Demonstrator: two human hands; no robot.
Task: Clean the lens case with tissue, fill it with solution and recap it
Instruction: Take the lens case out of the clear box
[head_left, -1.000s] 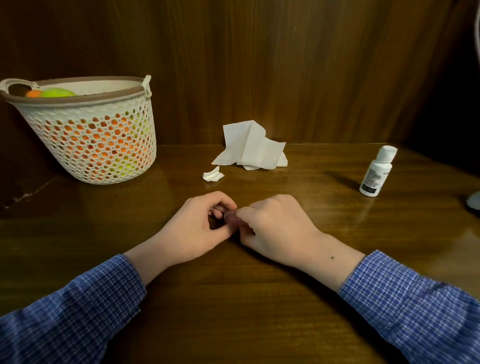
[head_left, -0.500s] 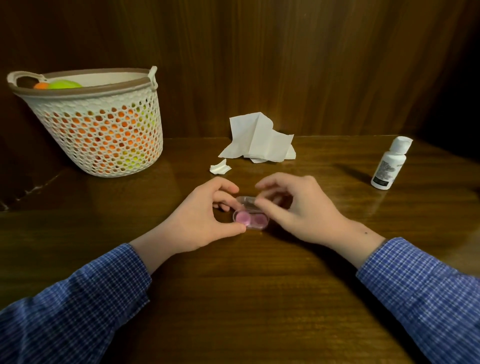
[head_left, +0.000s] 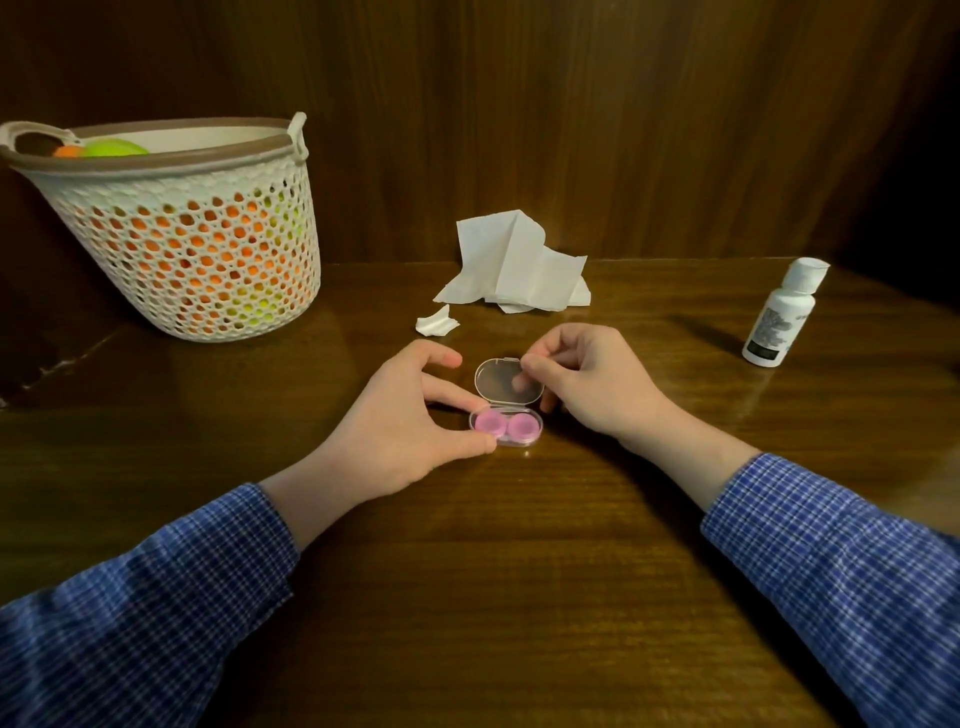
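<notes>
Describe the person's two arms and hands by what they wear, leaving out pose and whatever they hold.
Both arms wear long sleeves of blue cloth with a fine white check, the same pattern on the left sleeve and the right sleeve. Each cuff ends at the wrist. The left hand and the right hand are bare: no gloves, rings, watch or bracelet show in this view.

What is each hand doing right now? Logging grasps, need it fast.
Left hand: pinches the clear plastic lens case with pink cups at its base.
Right hand: pinches the case's raised clear lid.
</notes>
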